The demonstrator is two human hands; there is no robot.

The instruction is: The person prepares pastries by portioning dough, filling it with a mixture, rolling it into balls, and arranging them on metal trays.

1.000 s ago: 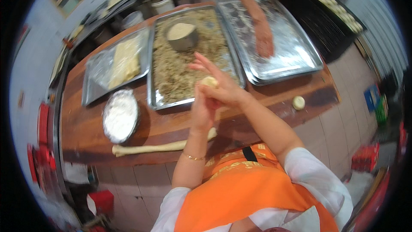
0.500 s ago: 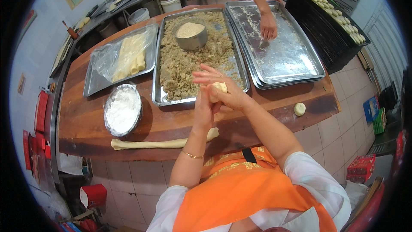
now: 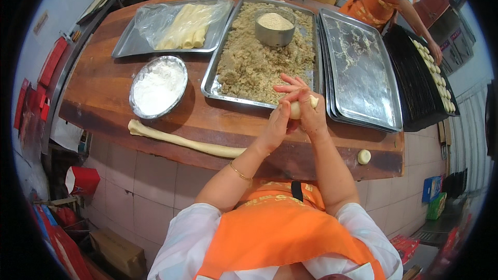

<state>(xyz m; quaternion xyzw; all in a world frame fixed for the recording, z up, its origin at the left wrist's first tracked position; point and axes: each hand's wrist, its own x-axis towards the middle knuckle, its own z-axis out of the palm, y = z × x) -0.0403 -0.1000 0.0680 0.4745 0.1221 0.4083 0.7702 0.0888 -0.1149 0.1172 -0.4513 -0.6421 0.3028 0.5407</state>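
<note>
Between my two hands, just over the near edge of the filling tray, is a pale dough ball [image 3: 295, 110]. My right hand [image 3: 313, 113] wraps round it, some fingers stretched out past it to the left. My left hand [image 3: 278, 120] presses on it from the near left side, its fingers partly hidden. Below my left hand a long dough rope [image 3: 187, 142] lies along the table's near edge. One small round dough piece [image 3: 364, 156] rests by itself at the near right. The metal tray [image 3: 209, 87] behind my hands holds crumbly brown filling [image 3: 249, 65].
A bowl of white flour [image 3: 158, 87] stands at the left. Behind it, a tray [image 3: 122, 46] carries dough rolls [image 3: 188, 27] under plastic. A pot [image 3: 275, 33] of pale crumbs sits in the filling. Right are stacked trays [image 3: 363, 85], black trays [image 3: 415, 80] with buns, and a co-worker [image 3: 381, 5].
My view has swung, so the table sits differently. The co-worker's hand has left the empty-looking tray for the black stack. My hands still hold the dough ball, now turned and pressed more closely.
</note>
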